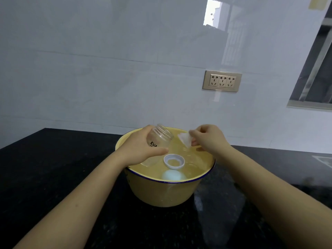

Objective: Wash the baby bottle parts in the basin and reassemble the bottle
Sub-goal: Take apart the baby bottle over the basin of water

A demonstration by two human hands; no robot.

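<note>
Black stone counter (53,168) under yellow basin (161,193), pale tiled wall (107,69) behind.

from my remote view i record a wall (107,60) of large pale grey glossy tiles, with thin joint lines running across it. a brass-coloured socket plate (222,81) with three outlets is set into the wall right of centre. a bright reflection (212,12) of a lit opening shows high on the tiles, above the plate. a window (316,72) with a light frame sits at the right edge; its panes look dark. below the wall runs a black speckled countertop (53,168), polished, carrying faint reflections on its right side. light is even and soft.
</note>
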